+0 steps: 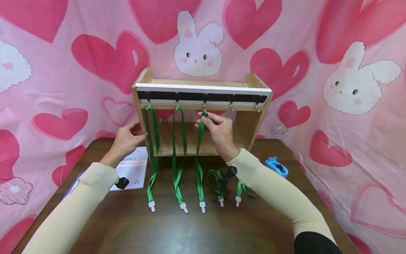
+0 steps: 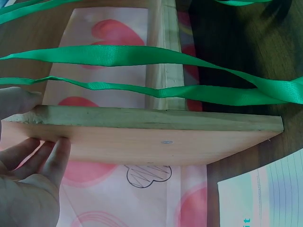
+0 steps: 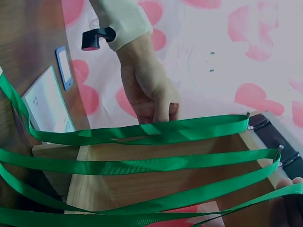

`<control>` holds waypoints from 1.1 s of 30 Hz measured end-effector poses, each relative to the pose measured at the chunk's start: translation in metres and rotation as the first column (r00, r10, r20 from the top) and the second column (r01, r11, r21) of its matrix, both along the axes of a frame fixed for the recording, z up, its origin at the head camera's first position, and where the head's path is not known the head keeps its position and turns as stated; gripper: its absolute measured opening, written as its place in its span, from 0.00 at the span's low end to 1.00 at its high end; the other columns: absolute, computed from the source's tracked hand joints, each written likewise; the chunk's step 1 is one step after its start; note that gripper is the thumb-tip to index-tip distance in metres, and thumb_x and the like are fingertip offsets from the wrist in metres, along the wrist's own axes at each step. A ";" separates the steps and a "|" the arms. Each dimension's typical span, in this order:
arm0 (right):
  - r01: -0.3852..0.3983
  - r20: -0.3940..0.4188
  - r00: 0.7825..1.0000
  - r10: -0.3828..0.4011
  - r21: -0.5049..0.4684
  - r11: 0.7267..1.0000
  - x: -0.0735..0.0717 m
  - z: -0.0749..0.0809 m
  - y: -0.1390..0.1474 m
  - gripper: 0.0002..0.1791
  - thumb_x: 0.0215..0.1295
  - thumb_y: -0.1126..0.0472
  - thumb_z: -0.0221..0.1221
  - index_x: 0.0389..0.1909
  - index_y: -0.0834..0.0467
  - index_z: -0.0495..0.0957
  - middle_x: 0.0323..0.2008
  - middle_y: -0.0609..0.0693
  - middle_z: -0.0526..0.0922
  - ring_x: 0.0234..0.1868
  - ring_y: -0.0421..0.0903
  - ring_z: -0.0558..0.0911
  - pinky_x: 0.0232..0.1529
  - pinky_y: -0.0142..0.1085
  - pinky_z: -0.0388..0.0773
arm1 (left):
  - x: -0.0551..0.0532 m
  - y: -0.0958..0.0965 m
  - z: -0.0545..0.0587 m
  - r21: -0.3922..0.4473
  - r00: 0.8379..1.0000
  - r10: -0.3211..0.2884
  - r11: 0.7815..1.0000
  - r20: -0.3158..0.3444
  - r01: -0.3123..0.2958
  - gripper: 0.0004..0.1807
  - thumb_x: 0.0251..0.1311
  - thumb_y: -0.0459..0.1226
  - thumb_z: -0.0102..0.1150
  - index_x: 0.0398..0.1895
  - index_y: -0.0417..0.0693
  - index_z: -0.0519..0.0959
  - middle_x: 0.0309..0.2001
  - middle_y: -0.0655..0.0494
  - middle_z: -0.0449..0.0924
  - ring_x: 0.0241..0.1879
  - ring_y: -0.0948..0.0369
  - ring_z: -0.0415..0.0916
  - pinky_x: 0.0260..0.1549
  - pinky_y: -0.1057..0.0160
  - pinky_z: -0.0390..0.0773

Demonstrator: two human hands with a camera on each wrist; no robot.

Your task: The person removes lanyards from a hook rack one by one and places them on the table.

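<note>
My left hand [image 1: 125, 141] grips the left side panel of a wooden rack [image 1: 187, 153]; in the left wrist view, the thumb lies over the panel's edge [image 2: 142, 118] and the fingers [image 2: 57, 158] press its outer face. My right hand [image 1: 220, 134] pinches the top loop of a green lanyard [image 1: 200, 173] just under the middle hook [image 1: 205, 104]. Whether the loop is on that hook cannot be made out. Two other green lanyards, the left one [image 1: 150, 144] and its neighbour [image 1: 174, 158], hang from the first two hooks, white clips [image 1: 183, 208] at their lower ends.
More green lanyards [image 1: 219, 187] lie on the brown table [image 1: 133, 225] below my right wrist. A blue plastic object [image 1: 277, 167] sits at the right, a notebook [image 1: 136, 173] at the left. Two bare hooks [image 1: 231, 106] are at the rack's right. A pink heart-patterned cloth [image 1: 104, 21] hangs behind.
</note>
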State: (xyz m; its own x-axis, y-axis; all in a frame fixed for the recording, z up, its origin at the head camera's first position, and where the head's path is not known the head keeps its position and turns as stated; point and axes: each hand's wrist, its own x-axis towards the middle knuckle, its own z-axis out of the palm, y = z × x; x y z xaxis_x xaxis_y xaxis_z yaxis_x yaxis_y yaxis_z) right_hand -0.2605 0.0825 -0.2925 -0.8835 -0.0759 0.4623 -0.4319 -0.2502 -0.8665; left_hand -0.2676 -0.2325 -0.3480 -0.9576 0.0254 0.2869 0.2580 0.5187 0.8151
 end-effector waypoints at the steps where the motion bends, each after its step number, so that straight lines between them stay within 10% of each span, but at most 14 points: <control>1: -0.009 -0.011 1.000 0.008 -0.011 1.000 0.001 0.000 0.000 0.15 0.69 0.70 0.59 0.51 0.77 0.80 0.32 0.53 0.90 0.32 0.42 0.91 0.48 0.42 0.89 | 0.000 0.000 0.000 0.000 1.000 0.001 1.000 -0.001 -0.001 0.34 0.66 0.36 0.63 0.74 0.40 0.66 0.66 0.35 0.75 0.63 0.40 0.77 0.58 0.45 0.79; 19: -0.094 0.066 0.994 0.089 0.065 0.993 0.027 -0.017 0.015 0.15 0.71 0.71 0.57 0.52 0.78 0.78 0.32 0.43 0.91 0.34 0.40 0.91 0.51 0.41 0.88 | 0.003 0.000 0.003 0.018 1.000 0.008 1.000 0.023 -0.008 0.35 0.67 0.36 0.62 0.75 0.41 0.64 0.67 0.35 0.74 0.64 0.40 0.76 0.58 0.50 0.78; 27: -0.108 0.127 0.987 0.096 0.097 0.989 0.041 -0.031 0.026 0.15 0.72 0.68 0.58 0.52 0.77 0.79 0.31 0.45 0.91 0.34 0.41 0.91 0.50 0.43 0.88 | 0.001 0.001 0.001 0.031 1.000 -0.002 1.000 -0.020 0.002 0.32 0.65 0.34 0.63 0.72 0.37 0.68 0.64 0.34 0.76 0.62 0.42 0.78 0.49 0.77 0.81; 33: -0.122 0.175 0.979 0.103 0.103 0.987 0.048 -0.042 0.032 0.16 0.71 0.68 0.58 0.52 0.78 0.78 0.30 0.45 0.90 0.32 0.41 0.90 0.48 0.40 0.89 | 0.001 0.001 0.002 0.026 1.000 -0.006 1.000 -0.004 0.006 0.34 0.66 0.36 0.64 0.73 0.40 0.67 0.65 0.35 0.76 0.63 0.42 0.77 0.54 0.66 0.81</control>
State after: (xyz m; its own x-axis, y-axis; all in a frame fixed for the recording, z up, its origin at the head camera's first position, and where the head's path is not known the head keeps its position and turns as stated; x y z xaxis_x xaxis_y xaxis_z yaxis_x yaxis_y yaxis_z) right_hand -0.2126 0.1146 -0.3346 -0.9308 -0.2224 0.2900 -0.2515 -0.1859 -0.9498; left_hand -0.2670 -0.2319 -0.3458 -0.9563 0.0235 0.2916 0.2644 0.4961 0.8270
